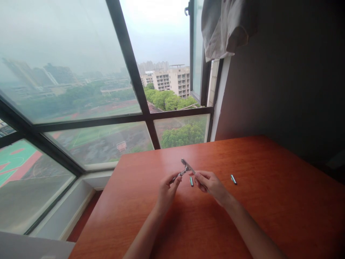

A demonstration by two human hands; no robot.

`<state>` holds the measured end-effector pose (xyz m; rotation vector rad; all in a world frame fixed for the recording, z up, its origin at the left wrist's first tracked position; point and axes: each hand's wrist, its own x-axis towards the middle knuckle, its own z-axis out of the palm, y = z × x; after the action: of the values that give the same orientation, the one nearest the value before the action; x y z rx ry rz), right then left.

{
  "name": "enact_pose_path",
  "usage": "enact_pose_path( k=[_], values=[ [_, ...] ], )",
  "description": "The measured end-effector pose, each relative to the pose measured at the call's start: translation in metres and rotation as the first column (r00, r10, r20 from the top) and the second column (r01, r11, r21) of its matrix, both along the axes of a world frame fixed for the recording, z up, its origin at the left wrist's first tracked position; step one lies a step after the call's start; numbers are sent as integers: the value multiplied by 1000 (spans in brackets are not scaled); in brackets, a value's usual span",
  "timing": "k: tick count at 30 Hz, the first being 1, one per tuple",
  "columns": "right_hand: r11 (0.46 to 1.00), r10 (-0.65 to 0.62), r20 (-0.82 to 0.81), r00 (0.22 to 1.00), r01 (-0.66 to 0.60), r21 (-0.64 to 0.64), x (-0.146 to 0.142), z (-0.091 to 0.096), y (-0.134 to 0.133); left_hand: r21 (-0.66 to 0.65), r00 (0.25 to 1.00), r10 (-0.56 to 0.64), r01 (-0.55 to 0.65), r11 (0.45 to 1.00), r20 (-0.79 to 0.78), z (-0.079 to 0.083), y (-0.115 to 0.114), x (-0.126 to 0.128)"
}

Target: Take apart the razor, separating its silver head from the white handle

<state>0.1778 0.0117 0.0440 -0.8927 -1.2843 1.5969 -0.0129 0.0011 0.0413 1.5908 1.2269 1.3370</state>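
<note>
My left hand (168,190) is closed on the handle of a silver-and-dark razor (183,172), which tilts up to the right. A slim grey stick with a darker rounded end (187,163) is pinched in my right hand (211,184). It crosses the razor's head and appears to touch it; its exact kind is too small to make out. One small green-and-white razor cartridge (191,181) lies on the table between my hands. Another green-and-white cartridge (233,179) lies to the right of my right hand.
The glossy reddish-brown wooden table (129,208) runs up to a dark-framed window (145,115). One window pane (197,54) stands open at the upper right. A grey cloth (226,32) hangs beside it, in front of a dark wall (280,79).
</note>
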Motion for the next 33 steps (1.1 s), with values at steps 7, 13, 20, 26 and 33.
enact_pose_path(
  k=[7,13,20,26,33],
  values=[
    [998,33,-26,999,-34,-44,2,3,-2,9,998,64,-64,998,6,5,-1,0],
    [994,64,-81,995,-70,-79,3,8,-3,17,995,103,-103,995,5,2,1,-3],
    [997,45,-47,998,-48,-56,4,3,-1,-16,985,159,-158,987,70,0,5,-7],
    [998,-37,78,996,33,49,2,-3,1,-101,978,111,-94,990,174,-3,9,-9],
    [961,-199,238,951,141,240,0,-11,5,-326,882,-15,190,926,472,-8,10,3]
  ],
)
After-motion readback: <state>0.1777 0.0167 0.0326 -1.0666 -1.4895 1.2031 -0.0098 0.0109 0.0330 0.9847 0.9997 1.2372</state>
